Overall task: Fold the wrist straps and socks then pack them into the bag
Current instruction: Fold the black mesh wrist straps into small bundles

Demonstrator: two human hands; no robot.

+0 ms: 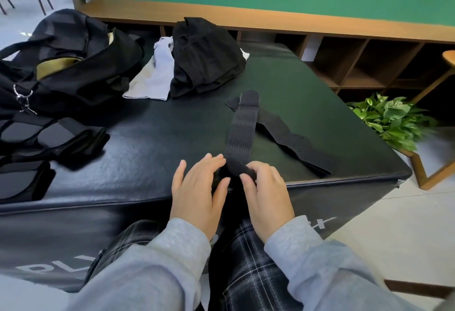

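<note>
A long black perforated wrist strap (242,128) lies stretched away from me on the black padded block (152,143). Its near end is rolled up at the block's front edge. My right hand (267,192) pinches that rolled end between thumb and fingers. My left hand (197,187) touches the roll from the left with spread fingers. A second black strap (293,141) lies to the right, crossing under the first near its far tab. The black bag (73,64) sits open at the far left, showing a gold lining. White socks (152,74) lie beside it.
A heap of black cloth (204,57) sits behind the straps. Black bag straps and pouches (49,143) spread over the block's left side. A potted green plant (394,118) stands on the floor at right, and wooden cubby shelves (357,64) run along the green wall.
</note>
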